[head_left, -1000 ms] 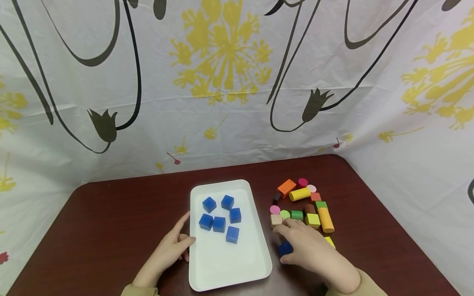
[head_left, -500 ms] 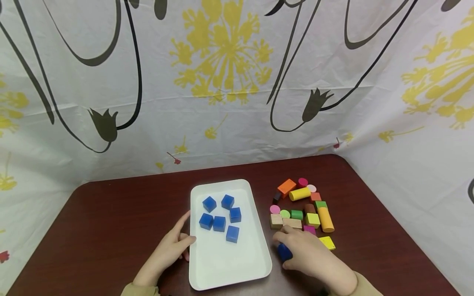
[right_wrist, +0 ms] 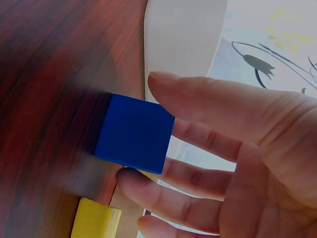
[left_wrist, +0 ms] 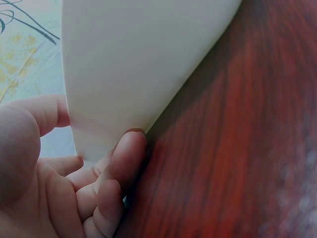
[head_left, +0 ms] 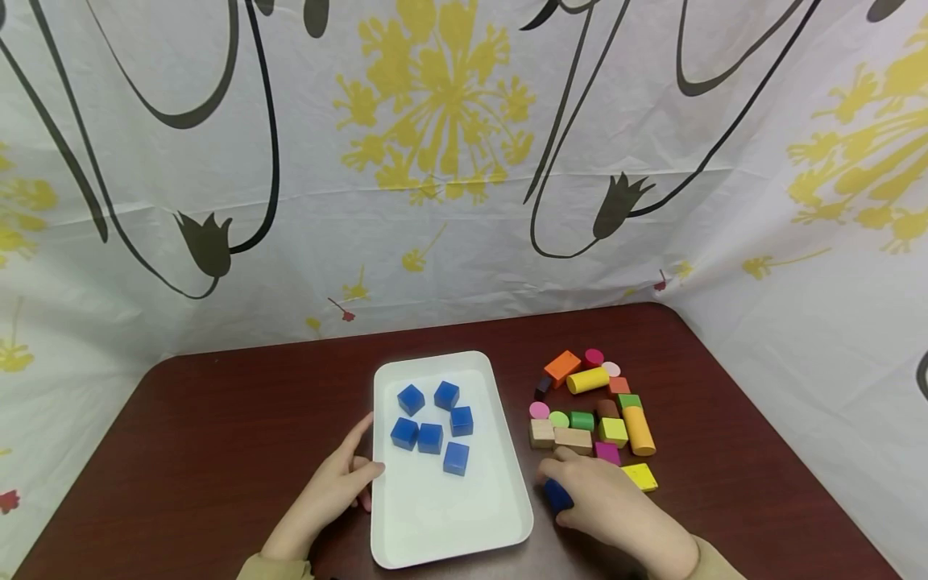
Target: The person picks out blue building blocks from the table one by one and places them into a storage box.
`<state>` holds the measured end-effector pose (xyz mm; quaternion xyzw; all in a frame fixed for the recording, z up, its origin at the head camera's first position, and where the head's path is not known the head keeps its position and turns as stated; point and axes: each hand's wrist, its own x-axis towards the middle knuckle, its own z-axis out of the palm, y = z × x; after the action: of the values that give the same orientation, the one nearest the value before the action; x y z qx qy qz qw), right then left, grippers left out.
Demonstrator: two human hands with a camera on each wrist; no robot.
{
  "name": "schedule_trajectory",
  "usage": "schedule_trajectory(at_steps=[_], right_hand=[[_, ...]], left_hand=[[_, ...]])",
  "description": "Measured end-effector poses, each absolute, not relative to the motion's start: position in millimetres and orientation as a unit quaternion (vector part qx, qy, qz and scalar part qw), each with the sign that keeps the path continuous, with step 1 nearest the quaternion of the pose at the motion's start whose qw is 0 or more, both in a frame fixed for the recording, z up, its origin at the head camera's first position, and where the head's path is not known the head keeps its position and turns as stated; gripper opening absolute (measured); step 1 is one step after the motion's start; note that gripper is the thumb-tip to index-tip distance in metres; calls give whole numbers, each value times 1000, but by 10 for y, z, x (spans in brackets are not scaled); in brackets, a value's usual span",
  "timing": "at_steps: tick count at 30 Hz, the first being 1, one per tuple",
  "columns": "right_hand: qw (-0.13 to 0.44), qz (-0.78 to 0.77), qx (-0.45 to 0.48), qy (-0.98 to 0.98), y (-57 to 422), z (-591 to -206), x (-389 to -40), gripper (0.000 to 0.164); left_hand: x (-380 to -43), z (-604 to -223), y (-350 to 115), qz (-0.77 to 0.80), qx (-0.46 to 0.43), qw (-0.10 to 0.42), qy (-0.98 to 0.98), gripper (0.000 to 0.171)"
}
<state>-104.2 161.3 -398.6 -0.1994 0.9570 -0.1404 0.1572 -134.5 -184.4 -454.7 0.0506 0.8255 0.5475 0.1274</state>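
Observation:
My left hand [head_left: 333, 482] is at the left edge of a white tray [head_left: 449, 524]. Its thumb lies over the rim and its fingers bend against the outer wall [left_wrist: 143, 59]. Several blue cubes [head_left: 456, 458] lie scattered in the far half of the tray. To the right of the tray, my right hand [head_left: 605, 495] pinches one more blue cube [right_wrist: 134, 134] between thumb and fingers, low at the table. In the head view the hand partly covers that cube [head_left: 557, 495].
Beyond my right hand lies a group of mixed blocks: an orange block [head_left: 562, 367], yellow cylinder [head_left: 588, 380], pale wooden blocks [head_left: 573, 440], a magenta block [head_left: 607, 453] and a yellow block [head_left: 641, 477]. A patterned cloth [head_left: 449, 266] hangs behind the dark red table [head_left: 239, 419].
My right hand has drawn slightly back from the block group with the blue cube, uncovering the pale wooden and magenta blocks. My left hand and the tray look the same.

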Motion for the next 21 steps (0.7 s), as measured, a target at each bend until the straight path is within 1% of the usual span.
schedule_trajectory(at_steps=[8,17,21], right_hand=[[141,-144,-198,959,1614,-3996,-1021,31],[146,-152,-189,959,1624,-3987,-1029,29],[137,-146,-198,959,1628,-3963,-1042,29]], left_hand=[[-1339,-4549,-1845,546,52,125,827,72],[-1341,-4556,-1849,541,56,126,830,72],[-1343,-4565,-1853,537,55,126,832,72]])
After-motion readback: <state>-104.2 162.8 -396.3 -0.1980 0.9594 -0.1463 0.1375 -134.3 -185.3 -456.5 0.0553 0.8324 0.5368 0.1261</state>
